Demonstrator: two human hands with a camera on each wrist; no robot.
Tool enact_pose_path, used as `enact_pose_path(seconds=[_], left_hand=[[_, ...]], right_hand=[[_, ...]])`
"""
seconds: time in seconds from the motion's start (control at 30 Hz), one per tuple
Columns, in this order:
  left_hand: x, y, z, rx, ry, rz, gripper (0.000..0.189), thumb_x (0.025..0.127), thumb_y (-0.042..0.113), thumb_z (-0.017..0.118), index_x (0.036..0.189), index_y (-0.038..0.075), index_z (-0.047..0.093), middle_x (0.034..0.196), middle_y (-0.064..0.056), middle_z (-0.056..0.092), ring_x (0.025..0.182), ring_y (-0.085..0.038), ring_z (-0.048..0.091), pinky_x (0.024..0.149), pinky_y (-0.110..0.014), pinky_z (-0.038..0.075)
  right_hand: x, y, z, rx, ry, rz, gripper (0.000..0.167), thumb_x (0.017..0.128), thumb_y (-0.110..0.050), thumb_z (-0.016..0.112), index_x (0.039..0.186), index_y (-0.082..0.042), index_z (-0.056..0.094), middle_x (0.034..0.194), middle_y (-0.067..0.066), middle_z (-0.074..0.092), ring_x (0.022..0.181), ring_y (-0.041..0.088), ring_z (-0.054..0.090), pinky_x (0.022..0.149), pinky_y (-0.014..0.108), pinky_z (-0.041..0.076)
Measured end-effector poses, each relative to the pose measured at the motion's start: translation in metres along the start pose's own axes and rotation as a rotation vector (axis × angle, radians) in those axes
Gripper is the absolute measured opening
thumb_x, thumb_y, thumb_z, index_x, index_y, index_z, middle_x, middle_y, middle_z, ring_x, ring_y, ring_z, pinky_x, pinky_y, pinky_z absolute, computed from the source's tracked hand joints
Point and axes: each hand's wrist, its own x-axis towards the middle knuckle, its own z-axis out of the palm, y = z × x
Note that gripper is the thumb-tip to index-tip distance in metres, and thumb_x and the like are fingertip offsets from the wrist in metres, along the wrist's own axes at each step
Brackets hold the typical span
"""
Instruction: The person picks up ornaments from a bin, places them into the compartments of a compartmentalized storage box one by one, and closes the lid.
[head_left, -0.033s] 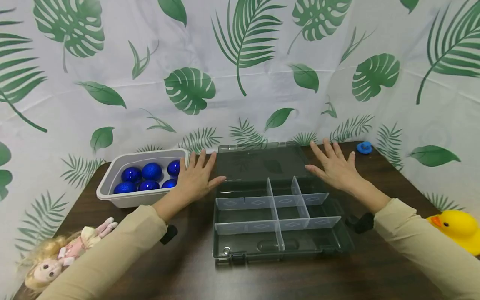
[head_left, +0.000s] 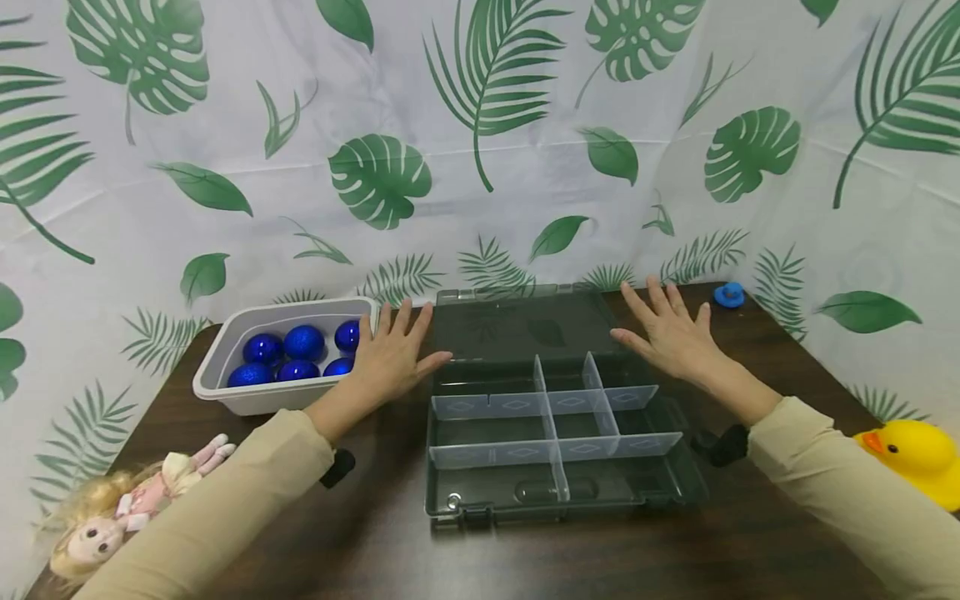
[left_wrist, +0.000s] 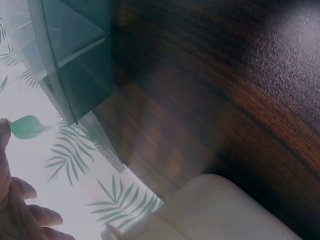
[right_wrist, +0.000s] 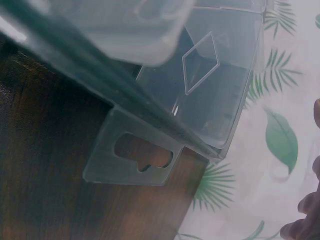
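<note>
A smoky see-through divider box (head_left: 491, 423) lies on the table with its lid (head_left: 525, 329) laid back; clear dividers (head_left: 551, 425) split it into several compartments. My left hand (head_left: 390, 354), fingers spread, hovers between the box and a grey tub (head_left: 225, 354) of shiny blue balls (head_left: 303, 342), partly covering the tub's right end. Past the box's right rear side, my right hand (head_left: 671, 333) is held up with fingers spread. Neither hand holds anything. Some fingertips (left_wrist: 45, 216) show in the left wrist view, and the box's hang tab (right_wrist: 102, 155) in the right wrist view.
A doll (head_left: 150, 500) lies at the left, partly behind the left sleeve. At the right, a yellow rubber duck (head_left: 918, 458) sits beside the right sleeve. A small blue object (head_left: 728, 295) rests at the table's back right. A leaf-print cloth (head_left: 480, 208) hangs behind.
</note>
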Motion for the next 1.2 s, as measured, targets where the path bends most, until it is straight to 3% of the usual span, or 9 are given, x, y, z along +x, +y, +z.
enact_pose_path(seconds=[0.17, 0.27, 0.3, 0.4, 0.5, 0.63, 0.77, 0.9, 1.2], left_hand=[[0.002, -0.005, -0.006, -0.018, 0.002, -0.019, 0.078, 0.093, 0.058, 0.041, 0.152, 0.013, 0.015, 0.155, -0.02, 0.016, 0.141, -0.044, 0.01, 0.11, -0.064, 0.008], [0.004, -0.015, -0.013, -0.102, 0.022, -0.025, 0.075, 0.095, 0.054, 0.042, 0.151, 0.01, 0.017, 0.154, -0.022, 0.017, 0.14, -0.045, 0.012, 0.109, -0.065, 0.011], [0.004, -0.02, -0.015, -0.147, 0.037, -0.024, 0.073, 0.096, 0.05, 0.043, 0.15, 0.008, 0.019, 0.153, -0.024, 0.019, 0.14, -0.046, 0.015, 0.109, -0.064, 0.013], [0.004, -0.043, -0.02, -0.317, 0.092, -0.042, 0.063, 0.098, 0.036, 0.048, 0.146, 0.0, 0.028, 0.148, -0.028, 0.029, 0.136, -0.046, 0.026, 0.109, -0.06, 0.022], [0.002, -0.068, -0.018, -0.477, 0.108, -0.11, 0.055, 0.097, 0.026, 0.051, 0.141, -0.003, 0.036, 0.141, -0.029, 0.039, 0.13, -0.044, 0.037, 0.105, -0.055, 0.032], [-0.001, -0.093, -0.008, -0.579, 0.041, -0.23, 0.056, 0.095, 0.025, 0.056, 0.14, -0.002, 0.039, 0.135, -0.029, 0.046, 0.12, -0.043, 0.047, 0.099, -0.054, 0.038], [-0.002, -0.103, 0.004, -0.595, -0.048, -0.296, 0.06, 0.093, 0.025, 0.058, 0.141, -0.003, 0.036, 0.137, -0.03, 0.043, 0.123, -0.045, 0.043, 0.102, -0.055, 0.035], [0.001, -0.107, 0.013, -0.56, -0.088, -0.303, 0.061, 0.091, 0.023, 0.06, 0.14, -0.005, 0.037, 0.139, -0.032, 0.038, 0.129, -0.049, 0.034, 0.105, -0.056, 0.03], [0.01, -0.105, 0.022, -0.387, -0.03, -0.239, 0.059, 0.084, 0.022, 0.068, 0.13, -0.008, 0.046, 0.124, -0.033, 0.053, 0.118, -0.05, 0.044, 0.101, -0.057, 0.033]], right_hand=[[-0.001, 0.006, -0.001, 0.071, 0.028, -0.039, 0.079, 0.094, -0.058, 0.039, 0.152, -0.015, 0.008, 0.154, 0.027, 0.0, 0.14, 0.049, 0.002, 0.098, 0.078, -0.001], [-0.005, 0.018, 0.0, 0.194, 0.045, -0.106, 0.073, 0.096, -0.047, 0.047, 0.151, -0.009, 0.017, 0.152, 0.029, 0.013, 0.137, 0.05, 0.016, 0.101, 0.073, 0.015], [-0.007, 0.022, 0.002, 0.234, 0.047, -0.132, 0.071, 0.096, -0.042, 0.051, 0.15, -0.007, 0.022, 0.15, 0.03, 0.02, 0.133, 0.049, 0.027, 0.1, 0.07, 0.022], [-0.014, 0.038, 0.011, 0.385, 0.006, -0.208, 0.064, 0.094, -0.03, 0.058, 0.145, -0.001, 0.032, 0.144, 0.03, 0.035, 0.125, 0.047, 0.04, 0.095, 0.062, 0.037], [-0.02, 0.052, 0.024, 0.524, -0.077, -0.257, 0.063, 0.092, -0.02, 0.062, 0.143, 0.002, 0.033, 0.143, 0.03, 0.036, 0.124, 0.048, 0.041, 0.092, 0.059, 0.042], [-0.026, 0.063, 0.041, 0.658, -0.175, -0.269, 0.065, 0.09, -0.013, 0.063, 0.143, 0.006, 0.029, 0.146, 0.031, 0.029, 0.128, 0.052, 0.033, 0.092, 0.056, 0.044], [-0.028, 0.067, 0.051, 0.682, -0.186, -0.268, 0.063, 0.09, -0.013, 0.062, 0.142, 0.006, 0.032, 0.144, 0.033, 0.031, 0.126, 0.053, 0.035, 0.092, 0.055, 0.043], [-0.029, 0.067, 0.054, 0.669, -0.166, -0.275, 0.06, 0.09, -0.013, 0.063, 0.14, 0.007, 0.036, 0.141, 0.034, 0.035, 0.124, 0.052, 0.038, 0.093, 0.057, 0.042], [-0.031, 0.068, 0.056, 0.668, -0.143, -0.269, 0.058, 0.09, -0.014, 0.063, 0.139, 0.006, 0.038, 0.14, 0.032, 0.039, 0.124, 0.049, 0.041, 0.092, 0.052, 0.044]])
